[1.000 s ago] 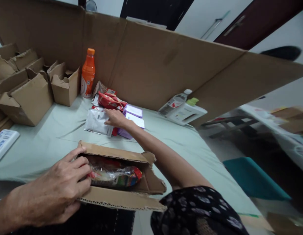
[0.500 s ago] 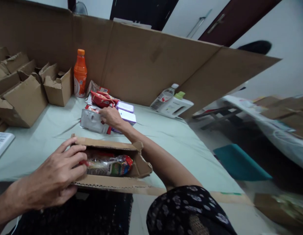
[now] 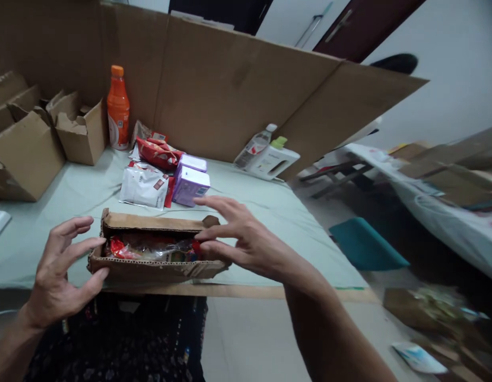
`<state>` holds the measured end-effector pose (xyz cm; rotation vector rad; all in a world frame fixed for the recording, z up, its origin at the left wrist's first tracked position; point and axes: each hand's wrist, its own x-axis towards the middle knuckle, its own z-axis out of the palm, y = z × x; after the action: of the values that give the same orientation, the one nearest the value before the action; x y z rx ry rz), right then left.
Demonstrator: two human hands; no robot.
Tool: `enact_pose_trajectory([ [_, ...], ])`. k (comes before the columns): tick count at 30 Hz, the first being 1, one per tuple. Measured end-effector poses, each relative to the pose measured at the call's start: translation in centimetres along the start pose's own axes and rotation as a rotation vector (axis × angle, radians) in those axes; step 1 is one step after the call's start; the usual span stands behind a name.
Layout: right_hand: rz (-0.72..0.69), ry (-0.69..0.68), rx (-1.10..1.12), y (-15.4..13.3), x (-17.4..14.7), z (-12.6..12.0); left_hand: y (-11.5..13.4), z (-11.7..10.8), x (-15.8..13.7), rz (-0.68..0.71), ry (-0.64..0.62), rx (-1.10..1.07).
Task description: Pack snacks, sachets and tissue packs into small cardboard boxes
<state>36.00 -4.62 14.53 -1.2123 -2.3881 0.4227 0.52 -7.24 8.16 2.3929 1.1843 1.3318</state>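
A narrow open-topped cardboard box [image 3: 158, 271] sits at the table's near edge. Inside lie clear plastic-wrapped packets [image 3: 150, 252] with red and green print, partly hidden by the walls. My left hand [image 3: 65, 270] is at the box's left end, thumb and fingers apart, its fingertips close to the corner; whether they touch it I cannot tell. Over the right end my right hand [image 3: 246, 236] spreads its fingers, some at the opening, holding nothing visible. Beyond the box lie a silvery white pouch [image 3: 143, 187], a red packet [image 3: 158, 153] and purple-and-white packs [image 3: 192, 185].
An orange bottle [image 3: 119, 109] stands against the cardboard screen [image 3: 230, 79]. Several open cardboard boxes [image 3: 27, 154] crowd the left. A clear bottle [image 3: 254, 147] and a white jug with a green cap [image 3: 273, 160] lean at the back right. A teal seat [image 3: 367, 244] is beyond the table.
My right hand has come back from the silvery pouch to the box's right end. My left hand has let go of the box's left end and opened. The view has shifted slightly.
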Motion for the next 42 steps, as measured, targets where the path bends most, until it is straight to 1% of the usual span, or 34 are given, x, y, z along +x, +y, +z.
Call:
enact_pose_trajectory([
  [1, -0.004, -0.064, -0.011, 0.2, 0.5, 0.1, 0.3, 0.2, 0.0, -0.015, 0.003, -0.026],
  [2, 0.005, -0.098, -0.004, 0.5, 1.0, 0.1, 0.6, 0.2, -0.1, -0.028, 0.003, -0.045],
  [3, 0.027, -0.103, 0.016, 0.9, 1.4, 0.2, 0.9, 0.2, -0.1, -0.038, -0.001, -0.055],
  [6, 0.096, -0.072, 0.129, 2.1, 2.8, 0.6, 1.4, -0.1, -0.3, -0.033, -0.013, -0.014],
  [8, 0.117, -0.074, 0.208, 2.9, 3.5, 1.2, 1.3, -0.4, -0.4, -0.013, -0.057, 0.012],
  [9, 0.136, -0.058, 0.243, 3.2, 3.8, 1.6, 1.1, -0.5, -0.4, -0.004, -0.083, 0.013],
  [11, 0.209, 0.019, 0.312, 3.6, 3.8, 2.5, 0.5, -0.5, -0.5, -0.009, -0.12, 0.0],
  [13, 0.288, 0.127, 0.403, 3.9, 3.1, 3.3, -0.2, -0.4, -0.6, -0.039, -0.122, 0.017],
  [16, 0.327, 0.231, 0.601, 3.8, 0.4, 4.1, -0.8, 0.0, -0.8, -0.056, -0.089, 0.075],
  [18, 0.326, 0.269, 0.727, 3.6, -1.8, 4.4, -0.8, 0.1, -0.8, -0.052, -0.073, 0.035],
  [20, 0.31, 0.287, 0.77, 3.4, -3.6, 4.4, -0.7, 0.2, -0.6, -0.058, -0.074, -0.07],
  [22, 0.272, 0.26, 0.723, 3.2, -4.7, 4.4, -0.6, -0.1, -0.3, -0.049, -0.121, -0.141],
  [23, 0.249, 0.217, 0.679, 3.1, -5.0, 4.4, -0.6, -0.2, -0.2, -0.032, -0.163, -0.157],
  [25, 0.217, 0.107, 0.574, 2.9, -4.8, 4.5, -0.8, -0.7, -0.1, 0.006, -0.257, -0.182],
  [27, 0.217, 0.03, 0.466, 2.8, -4.1, 4.8, -1.1, -1.3, -0.2, 0.035, -0.336, -0.226],
  [29, 0.231, -0.001, 0.375, 2.6, -3.5, 5.2, -1.3, -1.8, -0.5, 0.045, -0.396, -0.247],
  [31, 0.229, -0.011, 0.293, 2.2, -3.1, 5.7, -1.4, -2.0, -0.6, 0.062, -0.459, -0.223],
  [32, 0.221, -0.01, 0.259, 2.0, -3.1, 5.9, -1.3, -1.9, -0.6, 0.069, -0.468, -0.201],
  [33, 0.208, -0.002, 0.233, 1.8, -3.2, 6.0, -1.2, -1.7, -0.5, 0.062, -0.452, -0.172],
  [35, 0.18, 0.05, 0.222, 1.5, -3.4, 6.2, -0.8, -1.1, -0.3, 0.008, -0.355, -0.104],
  [37, 0.168, 0.125, 0.252, 1.5, -3.6, 6.1, -0.2, -0.2, -0.1, -0.105, -0.234, -0.026],
  [38, 0.172, 0.157, 0.27, 1.7, -3.5, 5.9, 0.2, 0.2, 0.0, -0.159, -0.187, 0.015],
  [39, 0.179, 0.181, 0.286, 1.8, -3.4, 5.7, 0.5, 0.6, 0.1, -0.184, -0.16, 0.049],
  [40, 0.183, 0.2, 0.299, 2.0, -3.2, 5.4, 0.9, 0.8, 0.1, -0.187, -0.135, 0.079],
  [42, 0.161, 0.212, 0.309, 2.3, -2.7, 4.9, 1.5, 1.2, 0.2, -0.138, -0.083, 0.134],
])
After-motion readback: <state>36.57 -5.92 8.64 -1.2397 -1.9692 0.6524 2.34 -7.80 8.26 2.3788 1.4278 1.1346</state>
